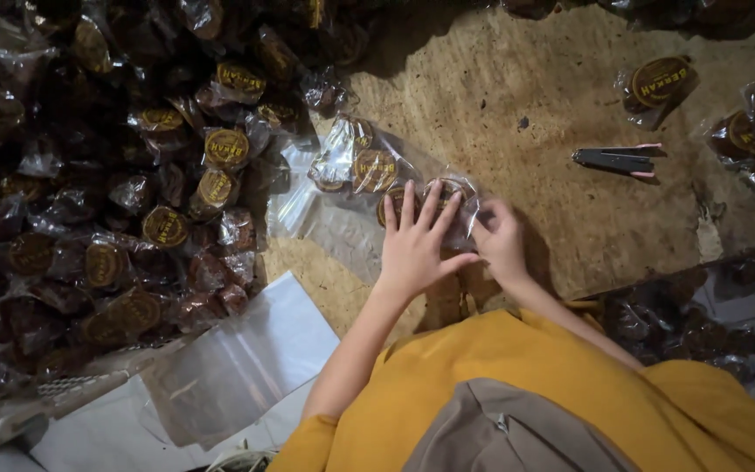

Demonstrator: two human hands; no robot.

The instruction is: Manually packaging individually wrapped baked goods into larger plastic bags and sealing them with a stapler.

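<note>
Head view: left hand lies flat, fingers spread wide, palm down on a clear plastic bag that rests on the rough board surface. Bag holds several small wrapped dark sweets with round gold labels; the one under the fingertips sits at the bag's right end. Right hand is at that same end, fingers curled on the bag's edge, pinching it as far as I can tell; grip detail is partly hidden by the left hand. To do this well, my read: keep the left palm flat to hold the contents steady and push air out, and work the right fingers evenly along the edge so it lies straight. Big heap of wrapped sweets to the left, empty clear bags near the body, a dark stapler-like tool lying apart to the right, more labelled packs at the far right.
</note>
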